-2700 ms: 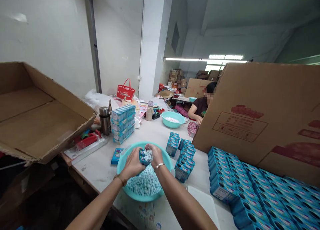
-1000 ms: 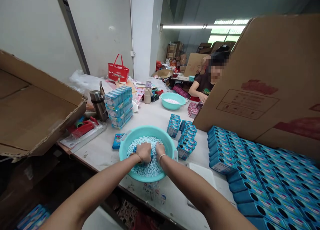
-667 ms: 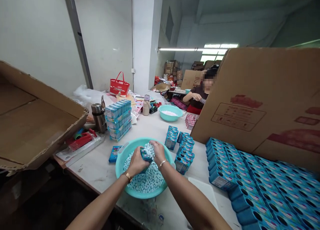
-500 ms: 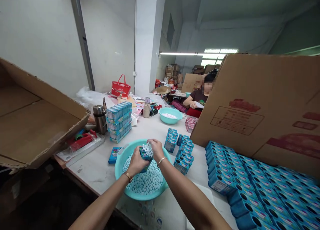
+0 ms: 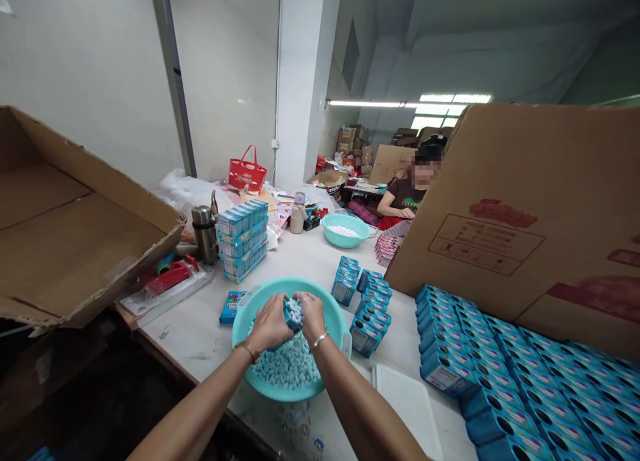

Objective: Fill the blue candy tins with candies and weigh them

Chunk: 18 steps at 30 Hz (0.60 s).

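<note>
Over a turquoise basin point(image 5: 239, 341) of pale blue candies point(image 5: 287, 364), my left hand point(image 5: 270, 324) is wrapped round a small blue printed box point(image 5: 290, 321). The box is tilted and mostly covered by my fingers, with candies point(image 5: 296, 309) heaped at its open end. My right hand point(image 5: 311, 317) is curled against that end from the right, fingers closed on the heaped candies; whether it also grips the box is hidden. A flat-lying blue box point(image 5: 231, 307) touches the basin's left side.
Stacked blue boxes point(image 5: 243, 241) stand behind left, beside a steel flask point(image 5: 204, 234). Short rows of boxes point(image 5: 370, 314) and a large block of them point(image 5: 500, 374) fill the right, before a cardboard sheet point(image 5: 500, 234). A white lid point(image 5: 407, 407) lies nearby. A co-worker point(image 5: 405, 194) sits behind.
My right hand has come down against the box's open end, and the box has turned in my left hand. The co-worker's hand has lowered. The view has shifted slightly.
</note>
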Each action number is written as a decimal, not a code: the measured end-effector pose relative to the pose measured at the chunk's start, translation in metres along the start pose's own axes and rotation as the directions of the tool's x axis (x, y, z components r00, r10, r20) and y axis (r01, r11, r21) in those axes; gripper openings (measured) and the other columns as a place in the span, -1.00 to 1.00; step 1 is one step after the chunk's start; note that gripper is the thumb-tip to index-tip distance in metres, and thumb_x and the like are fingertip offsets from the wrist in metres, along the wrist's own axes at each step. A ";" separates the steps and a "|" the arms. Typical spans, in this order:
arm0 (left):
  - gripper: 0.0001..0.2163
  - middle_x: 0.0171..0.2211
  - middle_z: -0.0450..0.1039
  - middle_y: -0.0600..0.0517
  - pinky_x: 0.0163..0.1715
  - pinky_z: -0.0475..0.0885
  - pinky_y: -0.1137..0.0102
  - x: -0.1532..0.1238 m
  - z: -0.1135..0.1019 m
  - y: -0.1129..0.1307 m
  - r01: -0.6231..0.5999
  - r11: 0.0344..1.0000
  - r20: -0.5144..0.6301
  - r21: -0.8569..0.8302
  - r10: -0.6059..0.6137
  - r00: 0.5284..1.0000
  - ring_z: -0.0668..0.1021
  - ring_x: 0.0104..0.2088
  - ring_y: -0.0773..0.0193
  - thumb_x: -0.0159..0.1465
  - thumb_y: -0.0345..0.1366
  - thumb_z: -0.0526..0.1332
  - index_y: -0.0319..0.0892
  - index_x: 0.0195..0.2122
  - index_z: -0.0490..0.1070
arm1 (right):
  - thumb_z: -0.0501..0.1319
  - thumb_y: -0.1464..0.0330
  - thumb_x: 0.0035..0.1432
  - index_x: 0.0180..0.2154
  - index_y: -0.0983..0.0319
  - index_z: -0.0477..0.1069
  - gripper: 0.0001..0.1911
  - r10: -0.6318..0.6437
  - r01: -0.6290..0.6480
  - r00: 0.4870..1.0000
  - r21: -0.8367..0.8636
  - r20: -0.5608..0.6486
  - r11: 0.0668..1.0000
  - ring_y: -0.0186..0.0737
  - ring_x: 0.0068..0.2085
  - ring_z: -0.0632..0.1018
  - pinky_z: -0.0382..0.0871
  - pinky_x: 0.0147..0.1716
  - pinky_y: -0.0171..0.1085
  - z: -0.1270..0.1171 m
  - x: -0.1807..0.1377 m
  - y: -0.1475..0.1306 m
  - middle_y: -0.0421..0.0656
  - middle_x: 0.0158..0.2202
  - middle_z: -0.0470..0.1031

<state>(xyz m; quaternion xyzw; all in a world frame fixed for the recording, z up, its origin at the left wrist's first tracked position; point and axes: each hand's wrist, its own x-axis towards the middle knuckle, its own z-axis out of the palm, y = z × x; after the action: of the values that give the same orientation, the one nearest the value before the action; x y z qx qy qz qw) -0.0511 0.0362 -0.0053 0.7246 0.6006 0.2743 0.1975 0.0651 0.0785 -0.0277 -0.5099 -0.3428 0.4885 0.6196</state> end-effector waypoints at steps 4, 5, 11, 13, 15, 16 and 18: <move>-0.41 -0.05 0.39 -0.15 -0.08 0.33 0.22 0.000 -0.004 0.003 -0.039 0.999 0.041 0.025 0.038 0.998 0.45 0.02 -0.07 -0.17 -0.45 0.29 -0.21 -0.02 0.29 | 0.23 0.32 -0.27 -0.66 0.23 0.45 -0.89 0.025 -0.025 1.000 0.002 -0.006 1.000 -0.21 -0.48 0.44 0.28 -0.45 -0.29 0.001 0.003 0.003 -0.18 -0.60 0.48; -0.42 -0.05 0.39 -0.15 -0.07 0.32 0.22 0.000 -0.004 0.004 -0.049 0.998 0.044 0.027 0.048 0.998 0.44 0.03 -0.08 -0.16 -0.46 0.28 -0.21 -0.03 0.29 | 0.23 0.32 -0.27 -0.67 0.23 0.45 -0.89 0.028 -0.028 1.000 0.003 -0.003 1.000 -0.21 -0.48 0.44 0.29 -0.45 -0.29 0.001 0.004 0.002 -0.17 -0.60 0.49; -0.44 -0.06 0.40 -0.10 -0.05 0.32 0.20 -0.004 -0.004 0.008 -0.076 0.997 0.008 -0.010 0.076 0.997 0.44 0.03 -0.07 -0.15 -0.47 0.27 -0.16 -0.04 0.30 | 0.21 0.30 -0.25 -0.63 0.23 0.46 -0.87 0.031 -0.031 0.999 0.028 0.029 0.999 -0.21 -0.47 0.45 0.29 -0.46 -0.29 -0.001 0.004 -0.006 -0.17 -0.59 0.48; -0.42 -0.07 0.41 -0.10 -0.08 0.34 0.22 -0.004 -0.003 0.007 -0.074 0.996 0.000 -0.043 0.074 0.997 0.46 0.01 -0.05 -0.15 -0.45 0.28 -0.17 -0.02 0.29 | 0.21 0.29 -0.24 -0.62 0.24 0.46 -0.85 0.026 -0.028 0.999 0.037 0.044 0.999 -0.22 -0.46 0.45 0.31 -0.44 -0.29 -0.002 0.001 -0.009 -0.17 -0.58 0.48; -0.40 -0.07 0.41 -0.11 -0.09 0.35 0.23 -0.004 -0.002 0.005 -0.069 0.995 -0.005 -0.077 0.068 0.998 0.47 -0.01 -0.03 -0.16 -0.44 0.30 -0.20 0.00 0.28 | 0.20 0.29 -0.23 -0.64 0.25 0.45 -0.85 0.021 -0.023 0.998 0.043 0.061 0.999 -0.23 -0.47 0.45 0.31 -0.42 -0.29 -0.001 -0.002 -0.011 -0.17 -0.59 0.48; -0.38 -0.06 0.41 -0.11 -0.08 0.36 0.22 -0.004 -0.002 0.004 -0.064 0.994 -0.008 -0.092 0.064 0.998 0.47 -0.02 -0.03 -0.16 -0.44 0.31 -0.21 0.01 0.28 | 0.20 0.30 -0.23 -0.64 0.25 0.45 -0.85 0.016 -0.019 0.997 0.043 0.069 0.999 -0.23 -0.47 0.45 0.31 -0.41 -0.29 -0.001 -0.003 -0.013 -0.17 -0.59 0.48; -0.37 -0.06 0.41 -0.11 -0.07 0.37 0.23 -0.003 -0.002 0.002 -0.059 0.991 -0.010 -0.122 0.058 0.998 0.48 -0.03 0.00 -0.16 -0.43 0.31 -0.22 0.02 0.27 | 0.21 0.31 -0.22 -0.63 0.25 0.47 -0.85 0.006 -0.010 0.996 0.042 0.085 0.999 -0.24 -0.45 0.46 0.31 -0.39 -0.29 0.000 -0.006 -0.015 -0.18 -0.58 0.49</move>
<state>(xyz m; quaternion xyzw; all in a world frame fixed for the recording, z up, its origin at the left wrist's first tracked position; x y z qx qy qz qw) -0.0508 0.0323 -0.0031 0.7275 0.5619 0.3184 0.2314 0.0668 0.0728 -0.0130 -0.4768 -0.3564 0.5193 0.6132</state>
